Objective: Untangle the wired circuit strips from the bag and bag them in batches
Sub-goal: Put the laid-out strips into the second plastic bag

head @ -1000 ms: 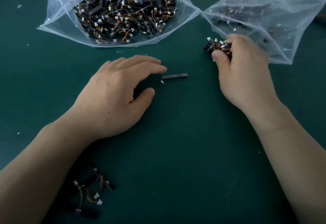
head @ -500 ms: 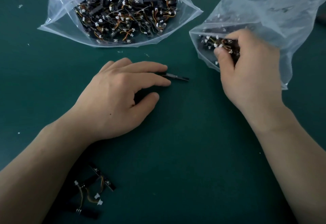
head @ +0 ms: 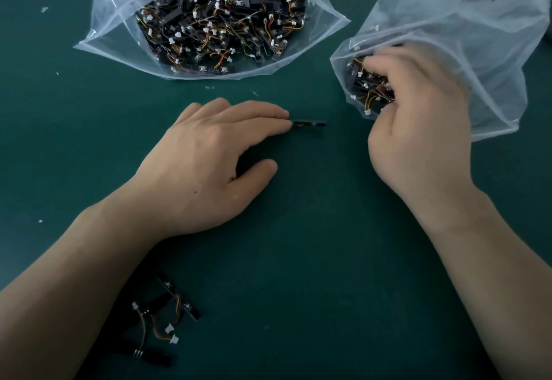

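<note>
Though outside a second ago, now gripping strip bundle (head: 367,86) inside small bag (head: 478,21) with right hand (head: 418,128): batch seemingly almost bagged. Touching lone strip (head: 310,123) just ahead with flat left hand (head: 209,158).

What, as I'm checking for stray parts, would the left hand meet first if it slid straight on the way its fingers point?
The lone black circuit strip, which seems to be touching the fingertips of the left hand.
</note>
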Motion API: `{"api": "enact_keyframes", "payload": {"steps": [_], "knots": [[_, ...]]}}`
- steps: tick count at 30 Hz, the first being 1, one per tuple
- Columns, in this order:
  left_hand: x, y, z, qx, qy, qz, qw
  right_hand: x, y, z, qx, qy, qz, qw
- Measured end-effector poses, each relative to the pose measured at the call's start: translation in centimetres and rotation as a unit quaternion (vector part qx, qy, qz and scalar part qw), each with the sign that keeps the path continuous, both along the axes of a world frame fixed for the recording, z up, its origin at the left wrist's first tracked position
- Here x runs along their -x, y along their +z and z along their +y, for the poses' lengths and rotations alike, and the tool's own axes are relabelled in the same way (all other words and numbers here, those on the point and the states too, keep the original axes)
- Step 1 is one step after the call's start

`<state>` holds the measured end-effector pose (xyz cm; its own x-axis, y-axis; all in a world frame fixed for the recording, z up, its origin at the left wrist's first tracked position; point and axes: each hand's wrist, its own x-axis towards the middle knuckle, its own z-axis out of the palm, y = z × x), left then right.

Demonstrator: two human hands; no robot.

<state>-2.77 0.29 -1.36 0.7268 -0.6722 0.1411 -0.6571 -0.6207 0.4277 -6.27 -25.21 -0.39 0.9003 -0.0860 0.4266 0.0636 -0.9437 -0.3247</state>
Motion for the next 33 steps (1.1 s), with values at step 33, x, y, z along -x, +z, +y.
{"api": "enact_keyframes", "payload": {"steps": [33], "knots": [[0.5,1.2,0.3,0.074,-0.044,0.12,0.989,-0.6,-1.0,-1.9,-0.05,-0.055,0.022,0.997]]}}
